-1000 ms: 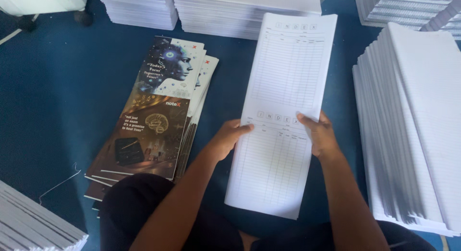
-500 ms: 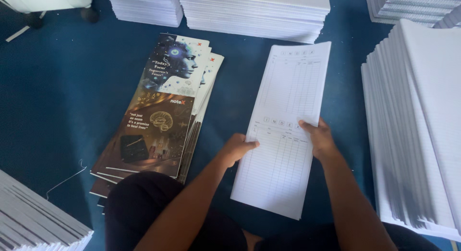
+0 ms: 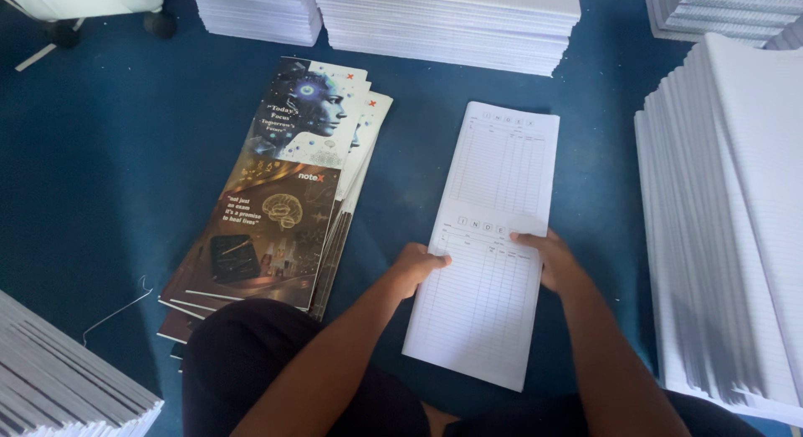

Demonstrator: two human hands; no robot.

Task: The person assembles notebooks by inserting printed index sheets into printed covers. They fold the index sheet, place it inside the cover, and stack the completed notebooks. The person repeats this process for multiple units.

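Observation:
A long white sheaf of ruled, printed pages (image 3: 493,236) lies flat on the blue floor in front of me. My left hand (image 3: 418,265) grips its left edge near the middle, fingers curled over the edge. My right hand (image 3: 552,257) presses on the right side of the pages with the fingers on top. Left of the pages lies a fanned stack of dark illustrated notebook covers (image 3: 284,194), about a hand's width from my left hand.
Tall stacks of white ruled paper stand at the right (image 3: 736,211), along the top (image 3: 452,23) and at the bottom left (image 3: 58,378). A white object on wheels (image 3: 92,2) sits at top left. My dark-clothed knees (image 3: 251,362) are at the bottom.
The sheaf of pages has come down from being held up toward me and now lies lower and flatter on the floor. Both hands stay on its middle.

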